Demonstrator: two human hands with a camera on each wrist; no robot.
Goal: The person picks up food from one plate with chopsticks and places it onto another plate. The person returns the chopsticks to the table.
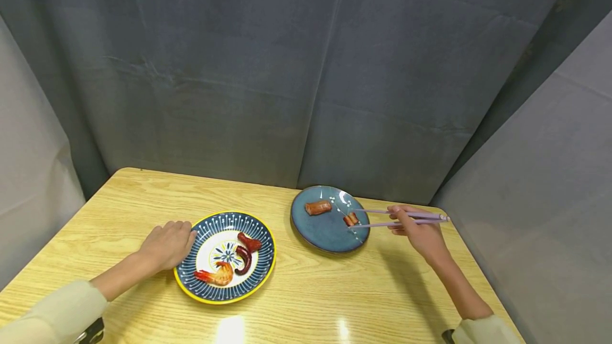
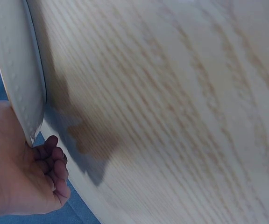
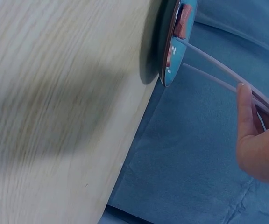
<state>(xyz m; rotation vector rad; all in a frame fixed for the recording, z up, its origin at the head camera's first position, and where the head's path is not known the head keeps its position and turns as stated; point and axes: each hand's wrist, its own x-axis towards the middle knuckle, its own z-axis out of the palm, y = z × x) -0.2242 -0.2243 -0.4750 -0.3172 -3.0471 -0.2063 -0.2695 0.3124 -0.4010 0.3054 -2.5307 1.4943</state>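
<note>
My left hand (image 1: 167,244) grips the left rim of a plate (image 1: 260,275) with a yellow edge and blue-and-white pattern. On that plate lie a shrimp (image 1: 216,275), a dark curled piece (image 1: 245,259) and a reddish-brown piece (image 1: 249,242). With my right hand (image 1: 423,232) I hold a pair of pale purple chopsticks (image 1: 375,224), spread apart. Their tips reach over the right side of a blue plate (image 1: 322,235), either side of a small brown food piece (image 1: 351,220). A larger brown sausage-like piece (image 1: 317,207) lies farther left on the blue plate.
Both plates stand on a light wooden table (image 1: 296,301), the blue one near its far edge. A dark grey curtain (image 1: 229,78) hangs behind the table, and pale cloth (image 1: 550,185) hangs along the right side.
</note>
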